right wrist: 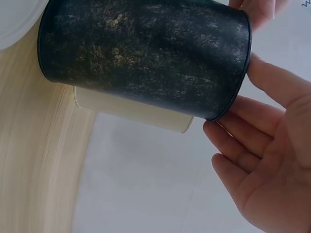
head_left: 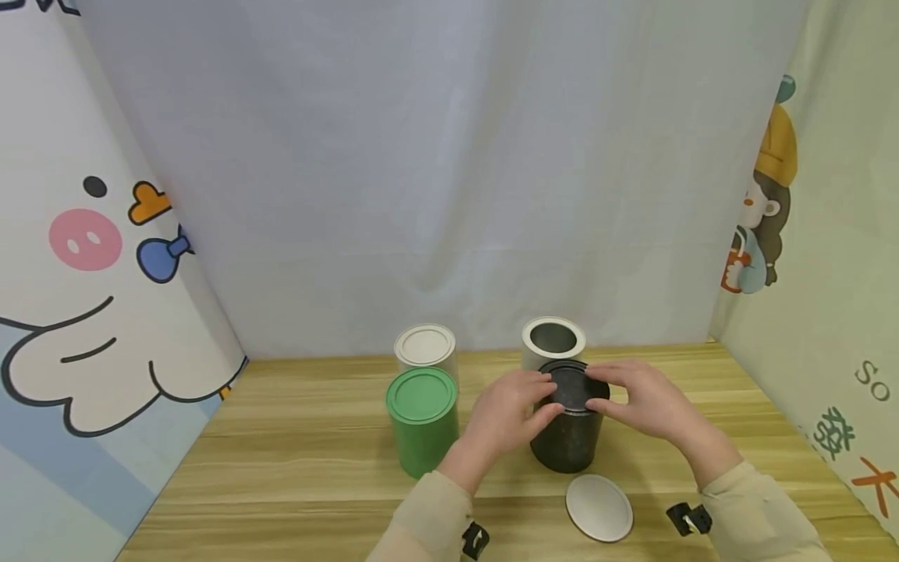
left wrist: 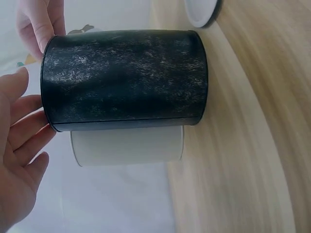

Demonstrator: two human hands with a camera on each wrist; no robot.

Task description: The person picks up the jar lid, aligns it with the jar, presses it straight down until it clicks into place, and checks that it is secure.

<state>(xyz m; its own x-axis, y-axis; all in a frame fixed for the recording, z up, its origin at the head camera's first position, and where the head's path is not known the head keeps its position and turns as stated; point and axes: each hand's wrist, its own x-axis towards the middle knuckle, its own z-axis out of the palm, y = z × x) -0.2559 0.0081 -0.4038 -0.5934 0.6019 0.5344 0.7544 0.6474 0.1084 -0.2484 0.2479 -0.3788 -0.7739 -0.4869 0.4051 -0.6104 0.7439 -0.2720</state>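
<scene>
A black can with a scuffed side stands upright on the table, its black lid on top. At the lid's left edge, the left hand touches it with thumb and fingertips, the fingers fairly straight. From the opposite side the right hand touches the lid's edge in the same way. Both wrist views show fingertips along the can's top rim, with the palms away from its side. Close in front of the can lies a round white lid, flat on the table.
Behind the black can stands a white can with an open top and dark inside. To the left, a green can with its lid on stands before another white can, also lidded. Printed curtains bound the wooden table on three sides.
</scene>
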